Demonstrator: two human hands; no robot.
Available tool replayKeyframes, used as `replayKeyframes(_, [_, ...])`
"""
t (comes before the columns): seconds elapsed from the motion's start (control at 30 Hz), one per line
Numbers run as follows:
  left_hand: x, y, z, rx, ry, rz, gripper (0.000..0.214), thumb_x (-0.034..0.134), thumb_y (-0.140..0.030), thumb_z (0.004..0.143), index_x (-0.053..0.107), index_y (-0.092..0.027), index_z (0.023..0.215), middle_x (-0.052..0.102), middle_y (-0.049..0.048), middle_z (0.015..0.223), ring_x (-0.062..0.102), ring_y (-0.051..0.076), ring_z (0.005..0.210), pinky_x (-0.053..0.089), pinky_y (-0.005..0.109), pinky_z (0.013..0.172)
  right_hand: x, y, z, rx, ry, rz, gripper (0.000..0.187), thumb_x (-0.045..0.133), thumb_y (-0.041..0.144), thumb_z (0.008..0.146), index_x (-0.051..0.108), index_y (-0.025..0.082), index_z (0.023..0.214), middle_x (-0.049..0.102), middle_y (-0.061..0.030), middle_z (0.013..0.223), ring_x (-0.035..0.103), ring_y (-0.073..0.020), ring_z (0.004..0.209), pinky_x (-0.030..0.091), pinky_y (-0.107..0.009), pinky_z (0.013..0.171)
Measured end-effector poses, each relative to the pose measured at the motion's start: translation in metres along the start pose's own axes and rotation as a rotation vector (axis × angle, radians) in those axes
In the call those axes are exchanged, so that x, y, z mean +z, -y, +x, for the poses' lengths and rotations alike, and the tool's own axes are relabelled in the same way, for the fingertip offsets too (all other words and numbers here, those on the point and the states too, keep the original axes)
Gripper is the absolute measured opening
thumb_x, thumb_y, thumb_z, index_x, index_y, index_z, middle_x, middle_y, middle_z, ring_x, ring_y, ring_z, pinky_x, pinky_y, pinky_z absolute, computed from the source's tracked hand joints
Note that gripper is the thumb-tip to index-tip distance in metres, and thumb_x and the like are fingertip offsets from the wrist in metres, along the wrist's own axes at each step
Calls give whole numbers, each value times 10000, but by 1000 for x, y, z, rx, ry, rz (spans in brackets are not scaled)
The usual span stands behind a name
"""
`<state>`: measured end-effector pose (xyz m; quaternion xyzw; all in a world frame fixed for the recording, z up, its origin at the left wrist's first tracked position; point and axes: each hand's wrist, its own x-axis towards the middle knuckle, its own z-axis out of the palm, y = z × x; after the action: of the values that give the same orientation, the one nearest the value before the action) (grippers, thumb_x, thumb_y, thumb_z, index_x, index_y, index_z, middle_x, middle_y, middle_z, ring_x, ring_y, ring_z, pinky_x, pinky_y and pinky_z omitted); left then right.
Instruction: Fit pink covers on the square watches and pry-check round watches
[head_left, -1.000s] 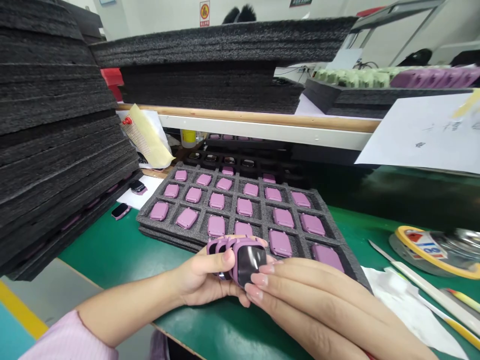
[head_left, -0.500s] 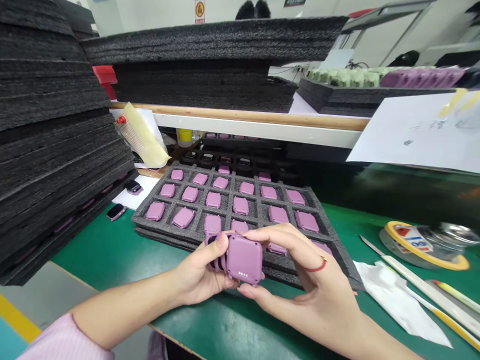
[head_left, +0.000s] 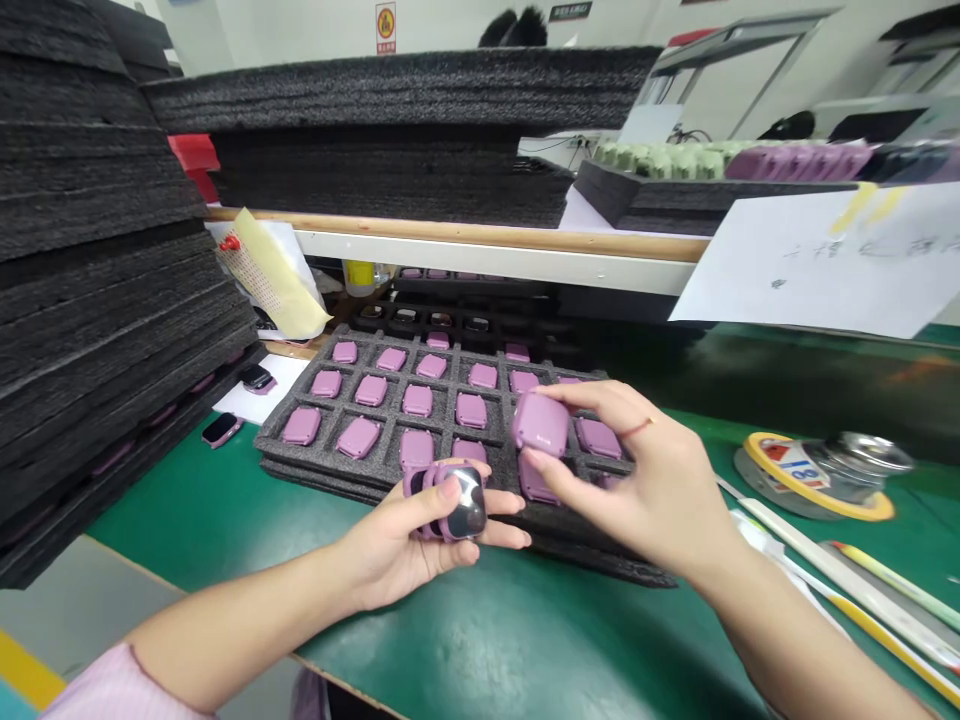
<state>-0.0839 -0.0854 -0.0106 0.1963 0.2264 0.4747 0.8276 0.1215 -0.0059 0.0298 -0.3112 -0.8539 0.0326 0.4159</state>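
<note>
My left hand is shut on a small group of pink smartwatch bodies, and the front one shows a glossy dark screen. My right hand pinches another pink smartwatch body between fingertips and thumb, just above the tray and apart from the left hand's group. Below both hands lies a black foam tray with rows of compartments, each showing a pink watch body. My hands hide its front right cells.
Tall stacks of black foam trays stand at left and behind. The tray rests on a green work mat. A tape roll and long strips lie at right. A white paper sheet hangs beyond.
My right hand has moved away from the left hand's group, up and to the right, carrying one watch body over the tray. The group in my left hand now shows a screen.
</note>
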Motion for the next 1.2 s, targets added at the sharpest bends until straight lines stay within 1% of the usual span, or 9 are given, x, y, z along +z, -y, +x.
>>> replayKeyframes(0.07, [0, -2, 0, 2, -3, 4, 380, 802, -424, 802, 684, -159, 1048, 780, 107, 1010, 752, 160, 696, 475, 147, 506, 5, -21, -1, 70, 69, -59, 299, 698, 343, 845, 659, 186, 1097, 729, -105, 1003, 680, -287, 913, 570, -464, 814])
replayKeyframes(0.17, [0, -3, 0, 12, -20, 31, 381, 735, -485, 842, 695, -138, 994, 786, 99, 885, 502, 37, 332, 302, 154, 360, 18, -41, -5, 123, 234, -55, 294, 701, 351, 846, 689, 176, 1082, 733, -112, 1009, 663, -303, 946, 557, -506, 858])
replayKeyframes(0.23, [2, -4, -1, 9, -40, 42, 393, 769, -476, 816, 705, -130, 990, 783, 108, 872, 403, -3, 305, 236, 148, 361, 22, -42, -6, 133, 293, -49, 337, 706, 355, 851, 687, 181, 1139, 725, -120, 1060, 650, -314, 997, 538, -532, 907])
replayKeyframes(0.4, [5, -2, 0, 1, -61, -7, 450, 786, -512, 785, 719, -127, 1009, 759, 129, 920, 531, 49, 447, 244, 148, 389, 9, -6, -5, 26, 137, 80, 351, 676, 390, 915, 614, 225, 1219, 687, -111, 1139, 629, -281, 1071, 521, -469, 936])
replayKeyframes(0.53, [5, -1, 3, -37, -64, 4, 497, 783, -568, 757, 715, -91, 881, 686, 54, 727, 453, 29, 386, 265, 159, 383, 2, 28, -9, -122, 240, 304, 387, 796, 360, 829, 588, 226, 1128, 660, -86, 1158, 626, -232, 1104, 523, -371, 954])
replayKeyframes(0.63, [5, 0, 4, -50, -72, -5, 503, 796, -570, 739, 697, -78, 787, 636, 28, 664, 430, 14, 389, 268, 142, 389, 10, 39, -15, -122, 263, 341, 179, 734, 232, 883, 587, 220, 984, 652, -71, 1171, 645, -191, 1071, 523, -335, 949])
replayKeyframes(0.9, [3, -2, 6, -47, 11, -87, 440, 785, -529, 781, 706, -97, 807, 601, 2, 593, 467, 24, 393, 258, 114, 374, 21, 43, -10, -138, 57, 336, 70, 690, 151, 892, 647, 204, 878, 728, -82, 1047, 698, -198, 939, 567, -357, 863])
replayKeyframes(1.1, [6, -4, 5, -45, 18, -33, 450, 817, -504, 748, 755, -97, 932, 740, 96, 791, 497, 36, 396, 235, 135, 352, 13, 42, -6, 293, -255, 680, 121, 685, 195, 918, 667, 230, 803, 741, -1, 840, 698, -117, 601, 617, -263, 639])
replayKeyframes(1.2, [6, -5, 3, -44, 47, -28, 441, 810, -509, 755, 763, -101, 916, 751, 97, 793, 503, 43, 403, 217, 145, 348, 10, 40, -6, 406, -330, 831, 81, 696, 238, 924, 686, 234, 843, 758, -7, 912, 756, -140, 712, 658, -269, 738])
